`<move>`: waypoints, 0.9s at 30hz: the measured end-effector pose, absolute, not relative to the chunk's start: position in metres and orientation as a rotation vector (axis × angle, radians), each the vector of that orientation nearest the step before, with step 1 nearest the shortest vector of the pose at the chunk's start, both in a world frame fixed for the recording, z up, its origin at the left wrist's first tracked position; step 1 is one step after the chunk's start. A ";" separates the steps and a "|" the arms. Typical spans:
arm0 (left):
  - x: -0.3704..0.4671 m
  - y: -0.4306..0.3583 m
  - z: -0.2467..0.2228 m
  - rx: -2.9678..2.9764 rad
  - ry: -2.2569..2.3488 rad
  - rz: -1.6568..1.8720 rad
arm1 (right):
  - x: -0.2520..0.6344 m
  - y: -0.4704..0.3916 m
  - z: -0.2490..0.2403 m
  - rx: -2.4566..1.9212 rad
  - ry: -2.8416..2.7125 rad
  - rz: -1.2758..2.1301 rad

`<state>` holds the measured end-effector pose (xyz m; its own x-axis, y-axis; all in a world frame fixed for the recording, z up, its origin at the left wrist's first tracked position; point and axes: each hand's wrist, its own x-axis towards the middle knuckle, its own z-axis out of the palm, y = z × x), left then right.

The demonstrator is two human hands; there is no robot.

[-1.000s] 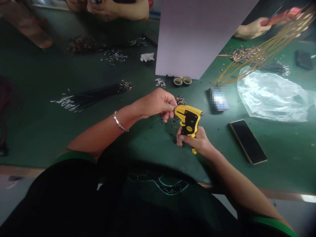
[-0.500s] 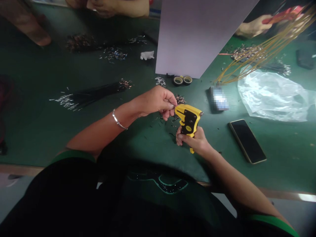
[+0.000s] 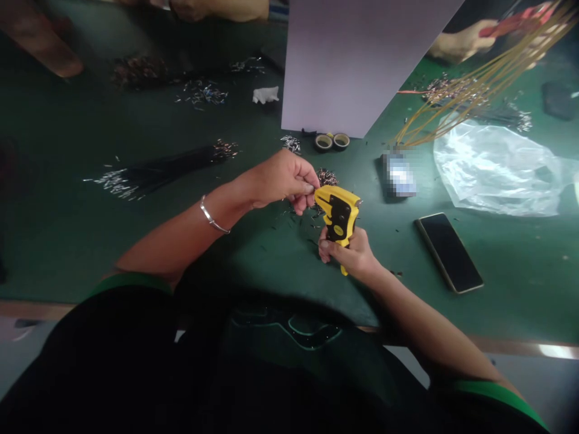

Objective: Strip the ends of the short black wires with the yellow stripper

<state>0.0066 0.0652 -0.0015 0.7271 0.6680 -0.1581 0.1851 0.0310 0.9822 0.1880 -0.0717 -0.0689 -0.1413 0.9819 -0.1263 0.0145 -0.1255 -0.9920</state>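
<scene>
My right hand (image 3: 346,250) is wrapped round the grip of a yellow and black wire stripper (image 3: 338,211), its jaws pointing left. Thumb and fingers of my left hand (image 3: 296,184) are pinched together right at those jaws. Whatever sits in that pinch is too small and covered to make out. Behind the stripper lies a pile of copper-tipped wire pieces (image 3: 326,177). Small dark scraps (image 3: 294,212) are scattered on the green table under my hands. Left of my left hand rests a bundle of black wires (image 3: 169,164) with bright tips at one end and copper ends at the other.
Two tape rolls (image 3: 332,142) and a little heap of silvery pieces (image 3: 291,143) lie by a pale upright panel (image 3: 335,66). To the right are a phone (image 3: 449,252), a small box (image 3: 399,175) and a clear plastic bag (image 3: 497,172). A co-worker's hand (image 3: 465,43) grips a red tool.
The whole view has shifted slightly, so everything appears a little further up and left. Both hands keep their grips, with the stripper's jaws still at my left fingertips.
</scene>
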 end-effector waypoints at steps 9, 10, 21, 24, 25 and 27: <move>0.004 0.071 -0.005 1.602 0.750 0.383 | 0.186 -0.068 -0.078 -1.359 -1.255 1.338; 0.003 0.071 -0.005 1.607 0.744 0.374 | 0.186 -0.067 -0.078 -1.372 -1.257 1.334; 0.007 0.063 -0.002 1.519 0.808 0.502 | 0.199 -0.070 -0.077 -1.139 -1.144 1.433; 0.008 0.059 0.002 1.537 0.841 0.525 | 0.202 -0.066 -0.072 -1.076 -1.093 1.446; 0.008 0.057 0.003 1.546 0.846 0.533 | 0.203 -0.065 -0.071 -1.064 -1.092 1.439; 0.009 0.054 0.006 1.559 0.851 0.553 | 0.204 -0.063 -0.070 -1.046 -1.096 1.427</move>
<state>0.0093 0.0538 0.0056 0.6177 0.7775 -0.1183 0.2078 -0.0163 0.9780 0.2045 -0.0632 -0.0704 -0.1128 0.9922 -0.0539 -0.2040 -0.0762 -0.9760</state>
